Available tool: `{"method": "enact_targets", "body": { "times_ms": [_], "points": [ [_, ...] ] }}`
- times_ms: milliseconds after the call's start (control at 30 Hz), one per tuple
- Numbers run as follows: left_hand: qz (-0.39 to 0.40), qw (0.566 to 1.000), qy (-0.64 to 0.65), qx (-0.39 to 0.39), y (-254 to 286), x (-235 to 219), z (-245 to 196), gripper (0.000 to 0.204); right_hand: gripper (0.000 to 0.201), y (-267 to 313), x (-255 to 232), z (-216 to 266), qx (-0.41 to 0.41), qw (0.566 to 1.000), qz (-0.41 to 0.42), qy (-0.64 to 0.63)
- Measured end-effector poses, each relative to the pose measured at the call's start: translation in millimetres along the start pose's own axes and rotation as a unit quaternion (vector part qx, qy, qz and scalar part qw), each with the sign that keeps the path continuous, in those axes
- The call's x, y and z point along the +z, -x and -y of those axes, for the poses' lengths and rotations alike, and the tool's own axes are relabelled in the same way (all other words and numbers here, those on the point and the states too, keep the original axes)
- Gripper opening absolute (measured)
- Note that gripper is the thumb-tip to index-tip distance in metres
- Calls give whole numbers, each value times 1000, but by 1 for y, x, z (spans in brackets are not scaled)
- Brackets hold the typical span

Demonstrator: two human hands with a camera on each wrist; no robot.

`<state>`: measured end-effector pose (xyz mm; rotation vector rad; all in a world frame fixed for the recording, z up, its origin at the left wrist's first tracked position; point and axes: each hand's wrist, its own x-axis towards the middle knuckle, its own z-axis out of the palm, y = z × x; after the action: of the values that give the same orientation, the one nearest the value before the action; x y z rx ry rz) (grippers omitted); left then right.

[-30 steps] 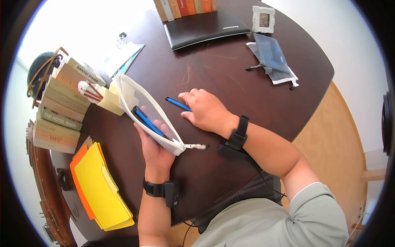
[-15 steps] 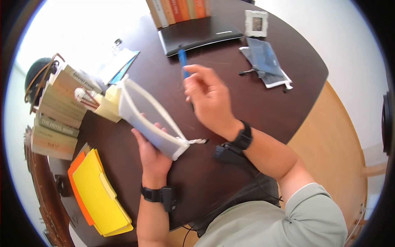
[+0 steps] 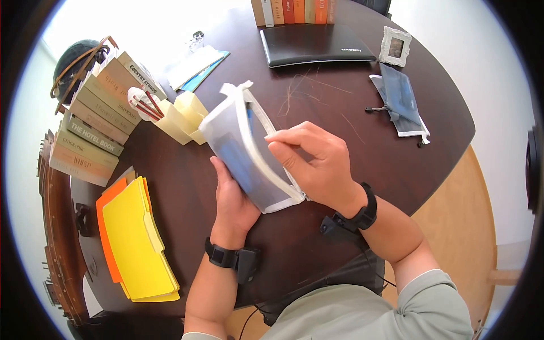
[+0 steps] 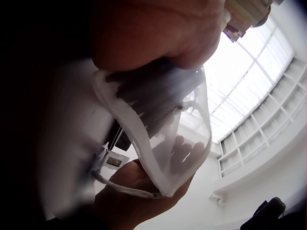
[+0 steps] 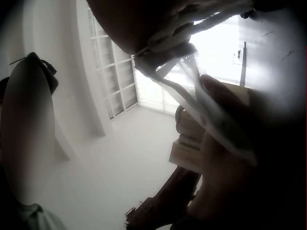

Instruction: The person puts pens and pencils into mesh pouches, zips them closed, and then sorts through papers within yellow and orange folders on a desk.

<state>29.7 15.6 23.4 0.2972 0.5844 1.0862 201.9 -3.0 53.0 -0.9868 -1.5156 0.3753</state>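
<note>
My left hand [image 3: 235,201] holds a white mesh zipper pouch [image 3: 260,187] from below, thumb along its near side and the other fingers hidden behind it. Blue pens [image 3: 233,161] show through the mesh, and the dark end of a blue pen [image 3: 249,110] shows in the unzipped mouth. At the pouch's far rim my right hand [image 3: 320,161] pinches the edge between thumb and forefinger. In the left wrist view the braided zipper pull [image 4: 129,190] hangs from the zip end, and right-hand fingers [image 4: 184,151] show through the mesh.
Beyond the pouch lie a black laptop [image 3: 317,45], a white picture frame [image 3: 395,46] and dark mesh pouches [image 3: 399,102]. To the left stand cream pen holders [image 3: 173,124] and a row of books [image 3: 93,133]. Yellow folders [image 3: 133,243] lie at the near left.
My right hand picked up the blue pen from the table, lifted it and came back to the pouch; the pen now shows inside. The pouch has turned more upright in my left hand.
</note>
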Motion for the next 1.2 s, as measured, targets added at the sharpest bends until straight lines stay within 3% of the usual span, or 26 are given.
{"method": "enact_targets", "body": {
  "times_ms": [133, 200, 233, 433, 633, 800, 1033, 1133, 1200],
  "points": [
    [20, 1000, -4, -19, -4, -8, -1, 71, 13, -2, 4, -8, -28, 998, -50, 13],
    [23, 999, -40, -11, -7, -14, 0, 77, 14, -1, 5, -8, 28, 998, -51, -28],
    [78, 997, -17, -11, -10, -23, 1, 77, 15, -1, 5, -7, 55, 996, -52, -48],
    [44, 998, -52, -13, -8, -11, 1, 76, 19, -1, 3, -7, 109, 992, 14, -55],
    [51, 993, -105, -22, -5, -11, 1, 75, 22, -1, 0, -17, 58, 997, 41, 11],
    [47, 989, -139, -27, -3, -9, 2, 75, 28, 1, 0, -8, 144, 985, 97, 19],
    [49, 989, -136, -24, -4, -9, 1, 77, 28, -3, -2, 0, 178, 977, 118, 17],
    [47, 990, -132, -27, -4, -8, 1, 77, 27, -1, 0, -4, 137, 984, 109, 19],
    [53, 990, -131, -29, -5, -12, 1, 77, 24, -3, -2, 0, 167, 981, 97, 3]
  ]
}}
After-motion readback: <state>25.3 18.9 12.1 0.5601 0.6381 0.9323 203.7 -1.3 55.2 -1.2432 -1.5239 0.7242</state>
